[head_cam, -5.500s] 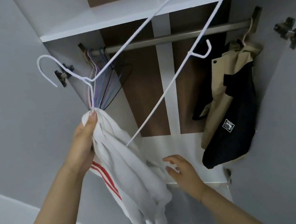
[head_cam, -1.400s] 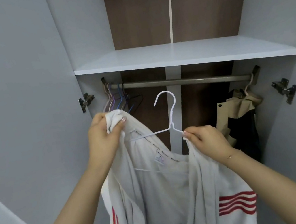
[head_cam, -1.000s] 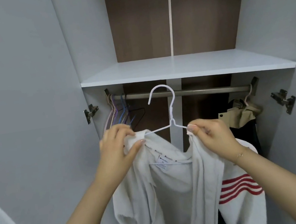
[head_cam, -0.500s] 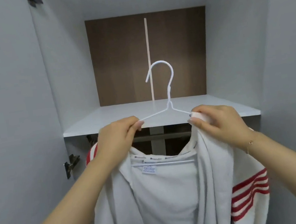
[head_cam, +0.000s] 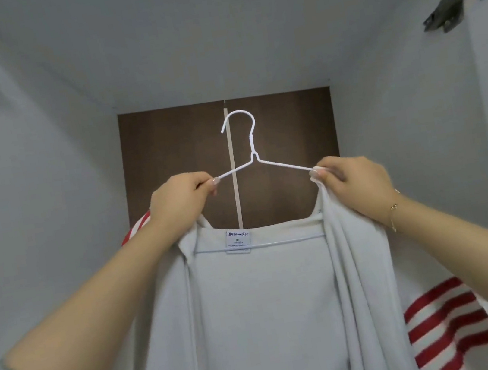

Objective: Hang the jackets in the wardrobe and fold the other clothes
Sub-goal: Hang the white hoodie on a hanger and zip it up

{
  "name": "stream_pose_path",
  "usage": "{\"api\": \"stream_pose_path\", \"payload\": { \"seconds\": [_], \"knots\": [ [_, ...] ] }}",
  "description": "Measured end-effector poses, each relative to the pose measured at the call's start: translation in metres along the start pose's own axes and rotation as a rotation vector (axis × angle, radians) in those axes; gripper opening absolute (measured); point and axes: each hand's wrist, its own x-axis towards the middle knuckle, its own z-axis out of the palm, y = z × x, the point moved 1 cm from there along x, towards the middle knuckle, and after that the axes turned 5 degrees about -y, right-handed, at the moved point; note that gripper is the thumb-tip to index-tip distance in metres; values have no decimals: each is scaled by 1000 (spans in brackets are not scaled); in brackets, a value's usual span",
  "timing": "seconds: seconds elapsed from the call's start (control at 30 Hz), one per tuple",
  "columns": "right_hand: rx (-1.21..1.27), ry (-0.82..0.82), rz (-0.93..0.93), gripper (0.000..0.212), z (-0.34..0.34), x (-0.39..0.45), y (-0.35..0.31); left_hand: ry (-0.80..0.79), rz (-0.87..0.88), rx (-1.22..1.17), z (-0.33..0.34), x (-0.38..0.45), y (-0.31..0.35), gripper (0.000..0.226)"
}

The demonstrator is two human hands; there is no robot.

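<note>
Pinching the sloping wires of a white hanger [head_cam: 255, 164], the left hand [head_cam: 179, 201] and right hand [head_cam: 350, 182] each have fingers curled tight on wire and cloth at one shoulder of the pale grey jacket [head_cam: 268, 314], whose red-striped sleeves hang at left and right. Raised before the wardrobe's brown back panel [head_cam: 294, 145], between two door hinges [head_cam: 450, 6], the jacket appears seated on its hanger. Hooking it onto a rail, unseen here, remains, as does any folding.
</note>
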Motion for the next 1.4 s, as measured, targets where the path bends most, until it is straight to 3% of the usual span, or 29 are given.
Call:
{"api": "stream_pose_path", "payload": {
  "seconds": [0.2,0.4,0.53,0.67,0.77,0.83,0.97,1.1,1.27,1.4],
  "knots": [
    [-59,-65,3,28,96,78,62,-126,-128,-4,101,78,-47,35],
    [-47,-422,17,26,220,49,114,-478,-187,35,213,54,-115,35],
    [16,-559,36,25,253,34,124,-597,-208,2,235,42,-133,34],
    [20,-573,9,19,256,28,122,-586,-227,-121,245,32,-135,15],
    [-5,-587,-5,16,245,31,108,-494,-269,-175,244,31,-135,16],
    [9,-748,23,5,232,34,93,-492,-305,-176,242,30,-135,25],
    [131,-1092,164,30,174,41,56,-555,-364,-94,237,31,-130,28],
    [83,-1231,120,36,132,9,19,-616,-411,21,219,30,-116,28],
    [-124,-1040,68,30,130,-32,-5,-684,-423,-102,166,17,-79,37],
    [-140,-1030,149,37,120,-45,-16,-710,-306,-142,105,-36,-42,31]
  ]
}}
